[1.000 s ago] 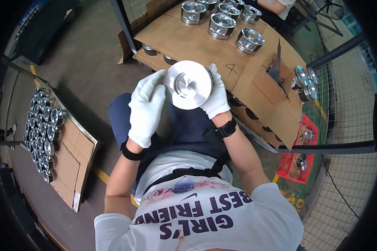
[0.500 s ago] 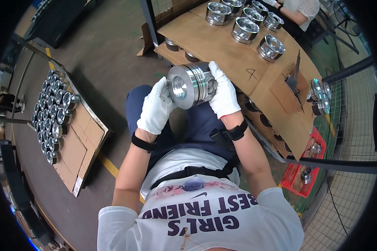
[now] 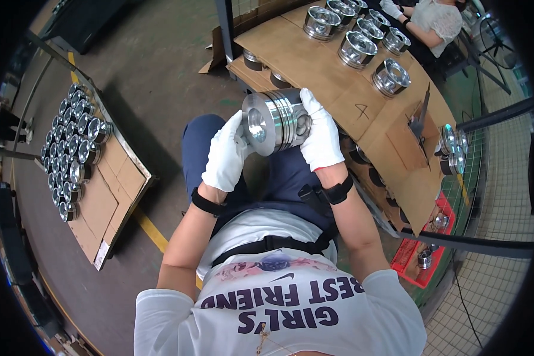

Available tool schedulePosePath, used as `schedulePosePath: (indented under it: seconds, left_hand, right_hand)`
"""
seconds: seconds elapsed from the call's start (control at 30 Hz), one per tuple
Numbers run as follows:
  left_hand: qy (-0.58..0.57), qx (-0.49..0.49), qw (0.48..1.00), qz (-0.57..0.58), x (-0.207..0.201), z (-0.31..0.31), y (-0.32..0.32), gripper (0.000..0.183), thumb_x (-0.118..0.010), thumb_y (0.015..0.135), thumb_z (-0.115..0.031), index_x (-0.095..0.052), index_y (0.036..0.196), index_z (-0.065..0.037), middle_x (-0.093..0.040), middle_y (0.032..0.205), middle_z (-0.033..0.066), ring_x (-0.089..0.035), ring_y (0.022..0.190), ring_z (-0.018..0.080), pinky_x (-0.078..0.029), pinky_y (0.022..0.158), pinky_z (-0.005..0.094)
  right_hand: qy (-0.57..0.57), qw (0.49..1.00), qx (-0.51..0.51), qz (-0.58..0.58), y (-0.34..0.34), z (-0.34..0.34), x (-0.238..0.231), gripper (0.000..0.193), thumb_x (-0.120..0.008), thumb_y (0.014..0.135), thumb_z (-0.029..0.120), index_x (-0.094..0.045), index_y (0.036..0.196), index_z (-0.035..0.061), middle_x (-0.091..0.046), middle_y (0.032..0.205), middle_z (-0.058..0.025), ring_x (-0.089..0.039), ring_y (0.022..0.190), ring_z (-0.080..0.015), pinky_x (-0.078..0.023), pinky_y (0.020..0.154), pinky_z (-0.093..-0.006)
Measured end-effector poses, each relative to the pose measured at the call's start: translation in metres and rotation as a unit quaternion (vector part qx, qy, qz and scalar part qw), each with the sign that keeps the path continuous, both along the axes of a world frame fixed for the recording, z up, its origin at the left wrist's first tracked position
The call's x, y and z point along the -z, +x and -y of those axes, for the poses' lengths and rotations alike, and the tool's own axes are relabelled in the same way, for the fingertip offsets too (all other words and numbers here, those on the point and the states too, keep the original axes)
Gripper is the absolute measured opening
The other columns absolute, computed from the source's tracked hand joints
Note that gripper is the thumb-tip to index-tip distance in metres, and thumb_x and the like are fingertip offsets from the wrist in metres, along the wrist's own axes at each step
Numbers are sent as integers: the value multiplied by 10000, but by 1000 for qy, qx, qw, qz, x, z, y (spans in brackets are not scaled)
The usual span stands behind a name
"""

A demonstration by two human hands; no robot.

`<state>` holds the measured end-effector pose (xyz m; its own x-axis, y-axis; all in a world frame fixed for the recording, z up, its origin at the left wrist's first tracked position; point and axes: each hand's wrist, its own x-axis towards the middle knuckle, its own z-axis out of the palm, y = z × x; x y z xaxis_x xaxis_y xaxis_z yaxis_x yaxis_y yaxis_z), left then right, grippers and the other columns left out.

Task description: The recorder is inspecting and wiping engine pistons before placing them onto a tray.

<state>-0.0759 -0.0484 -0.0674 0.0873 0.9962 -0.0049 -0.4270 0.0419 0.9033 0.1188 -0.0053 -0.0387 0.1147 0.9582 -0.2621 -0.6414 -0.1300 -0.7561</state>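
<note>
Above my lap I hold a large metal engine piston (image 3: 274, 121) sideways between both gloved hands. Its crown with the shiny round bowl faces left, and the ring grooves run around its middle. My left hand (image 3: 225, 155), in a white glove, grips the crown end from the left and below. On the other end, my right hand (image 3: 320, 132), also white-gloved, wraps around the dark skirt near the pin hole. The fingertips behind the piston are hidden.
Several pistons (image 3: 391, 78) stand on a cardboard-covered table (image 3: 314, 71) at upper right, beside an open carton (image 3: 404, 142). More pistons crowd a pallet (image 3: 121, 184) at left. A red crate (image 3: 408, 261) sits at lower right. Another person (image 3: 430, 24) sits beyond the table.
The view has shifted slightly, so the table and pallet sit a little differently. Both hands keep their hold on the piston, which has barely turned.
</note>
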Motion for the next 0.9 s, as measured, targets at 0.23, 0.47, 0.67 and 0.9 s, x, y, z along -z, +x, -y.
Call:
schedulePosePath:
  seconds: [0.23,0.47,0.67,0.9]
  left_hand:
    - [-164,41,980,101,-23,-10,4,331,-580,1005,-150,-548,1309,-21,-648,1192,78,-648,1018,187,-555,884,391]
    - [-127,57,984,111,-17,-11,6,310,-526,986,-192,-560,1245,-24,-652,1203,102,-643,1071,228,-555,900,440]
    - [-308,231,850,360,-42,-12,0,687,-424,1015,-517,-422,1491,-22,-503,1486,220,-520,1324,454,-468,997,669]
    - [-278,120,910,283,-51,-15,9,482,-518,1005,-454,-638,1250,-57,-716,1177,127,-691,1061,303,-532,959,503]
  right_hand:
    - [79,990,-79,87,1,9,-9,248,-706,973,246,-729,1066,18,-684,977,23,-596,914,-63,-466,850,-234]
    - [143,971,-95,164,5,23,-15,209,-727,948,250,-738,951,42,-647,825,56,-542,740,-41,-430,684,-218]
    - [168,970,-98,143,9,33,-11,163,-751,929,191,-729,945,31,-650,818,49,-538,738,-42,-440,677,-232]
    - [199,941,-189,199,19,35,1,182,-788,902,123,-707,1001,-5,-621,837,42,-542,780,-64,-467,748,-242]
